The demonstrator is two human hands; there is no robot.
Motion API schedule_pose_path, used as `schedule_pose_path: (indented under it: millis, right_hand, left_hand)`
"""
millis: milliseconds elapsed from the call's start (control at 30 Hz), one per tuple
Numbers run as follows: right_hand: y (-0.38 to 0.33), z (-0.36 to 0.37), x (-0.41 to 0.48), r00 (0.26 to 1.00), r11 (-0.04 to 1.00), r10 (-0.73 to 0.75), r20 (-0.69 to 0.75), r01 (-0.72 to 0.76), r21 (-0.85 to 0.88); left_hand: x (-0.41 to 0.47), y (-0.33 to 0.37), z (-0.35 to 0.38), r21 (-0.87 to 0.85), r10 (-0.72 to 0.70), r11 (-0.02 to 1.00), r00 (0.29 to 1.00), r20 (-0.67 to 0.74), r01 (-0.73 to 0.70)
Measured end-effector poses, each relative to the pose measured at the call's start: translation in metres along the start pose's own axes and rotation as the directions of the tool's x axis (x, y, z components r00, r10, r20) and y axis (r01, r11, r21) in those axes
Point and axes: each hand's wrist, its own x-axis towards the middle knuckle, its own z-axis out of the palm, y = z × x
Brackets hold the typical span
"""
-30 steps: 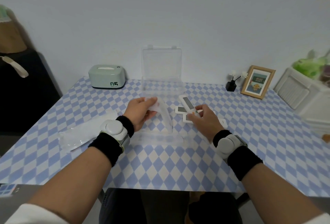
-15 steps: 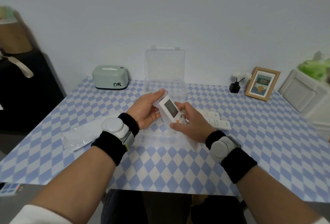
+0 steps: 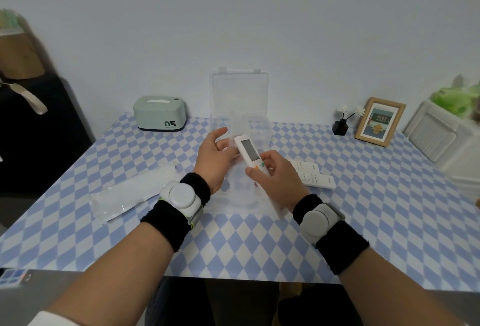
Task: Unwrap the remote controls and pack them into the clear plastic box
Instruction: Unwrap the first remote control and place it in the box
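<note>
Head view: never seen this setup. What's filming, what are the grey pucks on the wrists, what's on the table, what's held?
No robot here. A person wears the camera on their head, looking down at both hands. The grey pucks are devices strapped on over black wristbands; their purpose isn't shown. The right hand has its grip on a white remote; the left hand is at the remote's clear wrapper. On the checked table: open clear box, two more remotes, an empty wrapper, tissue box, picture frame.

Blue-and-white diamond-checked tabletop [image 3: 389,208]; white rectangular plastic remote [image 3: 250,153] with orange and green buttons; mint-green rounded tissue box [image 3: 159,117].
</note>
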Motion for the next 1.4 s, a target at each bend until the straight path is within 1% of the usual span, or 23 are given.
schedule_pose_path:
  millis: [67, 133, 200, 267, 367, 433, 500, 667, 767, 800, 833, 867, 900, 933, 967, 1000, 1067, 1100, 1167, 1233, 1300, 1367, 1400]
  right_hand:
    - [-0.002, 0.0, -0.001, 1.0, 0.999, -0.003, 0.002, 0.003, 0.042]
    - [-0.004, -0.003, -0.001, 1.0, 0.998, -0.007, 0.003, 0.007, 0.062]
    - [-0.006, -0.008, -0.001, 1.0, 0.998, -0.022, 0.01, 0.021, 0.061]
    - [-0.009, -0.013, -0.001, 0.999, 0.999, -0.035, 0.025, 0.034, 0.043]
    - [-0.013, -0.015, -0.002, 0.999, 0.995, -0.047, 0.005, 0.047, -0.083]
    - [-0.015, -0.013, -0.002, 0.994, 0.977, -0.085, -0.066, 0.071, -0.199]
    - [-0.017, -0.009, -0.003, 0.982, 0.957, -0.138, -0.126, 0.099, -0.273]
    - [-0.015, 0.0, -0.006, 0.965, 0.873, -0.22, -0.146, 0.128, -0.47]
    - [-0.018, 0.003, -0.007, 0.965, 0.864, -0.204, -0.166, 0.097, -0.494]
    - [-0.019, 0.002, -0.007, 0.971, 0.888, -0.174, -0.166, 0.082, -0.452]
    - [-0.021, 0.001, -0.007, 0.981, 0.935, -0.116, -0.155, 0.055, -0.351]
    - [-0.023, -0.001, -0.007, 0.991, 0.982, -0.028, -0.127, 0.004, -0.19]
    - [-0.027, -0.004, -0.007, 0.994, 0.998, 0.066, -0.083, -0.067, -0.005]
    - [-0.028, -0.006, -0.007, 0.99, 0.982, 0.137, -0.041, -0.13, 0.138]
    - [-0.029, -0.008, -0.008, 0.987, 0.968, 0.161, -0.018, -0.154, 0.196]
    - [-0.029, -0.009, -0.008, 0.988, 0.974, 0.152, -0.017, -0.147, 0.175]
    - [-0.025, -0.009, -0.008, 0.996, 0.998, 0.06, -0.061, -0.062, -0.025]
    - [-0.023, -0.008, -0.008, 0.996, 0.991, 0.003, -0.091, -0.015, -0.132]
    - [-0.02, -0.006, -0.007, 0.988, 0.962, -0.077, -0.135, 0.038, -0.272]
    - [-0.015, -0.007, -0.004, 0.982, 0.937, -0.111, -0.156, 0.051, -0.347]
    - [-0.013, -0.008, -0.004, 0.976, 0.918, -0.127, -0.176, 0.049, -0.393]
    - [-0.013, -0.006, -0.004, 0.972, 0.91, -0.124, -0.198, 0.032, -0.414]
    - [-0.014, -0.005, -0.004, 0.973, 0.919, -0.108, -0.206, 0.019, -0.393]
  left_hand:
    - [-0.003, 0.0, -0.002, 0.199, 0.067, 0.977, 0.996, 0.059, -0.077]
    - [-0.006, 0.0, -0.001, 0.317, 0.124, 0.937, 0.988, 0.089, -0.146]
    - [-0.006, 0.001, 0.001, 0.304, 0.144, 0.94, 0.988, 0.053, -0.153]
    - [-0.006, 0.002, 0.004, 0.233, 0.125, 0.964, 0.992, 0.025, -0.127]
    - [-0.006, 0.0, 0.006, 0.234, 0.134, 0.962, 0.99, 0.041, -0.14]
    - [-0.004, -0.002, 0.006, 0.284, 0.15, 0.946, 0.988, 0.045, -0.156]
    - [-0.003, -0.004, 0.004, 0.339, 0.163, 0.926, 0.986, 0.039, -0.167]
    - [-0.004, -0.006, 0.005, 0.545, 0.251, 0.807, 0.967, 0.03, -0.227]
    - [-0.003, -0.006, 0.007, 0.601, 0.289, 0.764, 0.957, 0.011, -0.237]
    - [-0.003, -0.006, 0.007, 0.603, 0.299, 0.762, 0.954, -0.002, -0.237]
    - [-0.003, -0.006, 0.008, 0.595, 0.305, 0.767, 0.952, -0.012, -0.238]
    - [-0.003, -0.005, 0.008, 0.58, 0.302, 0.78, 0.953, -0.02, -0.235]
    - [-0.004, -0.004, 0.008, 0.559, 0.292, 0.797, 0.956, -0.028, -0.228]
    - [-0.005, -0.004, 0.008, 0.547, 0.286, 0.808, 0.958, -0.034, -0.222]
    - [-0.005, -0.004, 0.008, 0.551, 0.292, 0.804, 0.956, -0.037, -0.224]
    - [-0.005, -0.003, 0.007, 0.576, 0.307, 0.785, 0.951, -0.039, -0.23]
    - [-0.006, -0.003, 0.007, 0.628, 0.349, 0.738, 0.936, -0.043, -0.246]
    - [-0.006, -0.003, 0.007, 0.636, 0.37, 0.727, 0.928, -0.045, -0.259]
    - [-0.006, -0.003, 0.008, 0.624, 0.373, 0.736, 0.926, -0.052, -0.262]
    - [-0.007, -0.004, 0.008, 0.622, 0.367, 0.739, 0.929, -0.05, -0.258]
    - [-0.007, -0.005, 0.008, 0.639, 0.385, 0.718, 0.922, -0.034, -0.276]
    - [-0.008, -0.006, 0.007, 0.649, 0.39, 0.706, 0.921, -0.02, -0.285]
    - [-0.008, -0.006, 0.007, 0.653, 0.389, 0.701, 0.921, -0.014, -0.286]
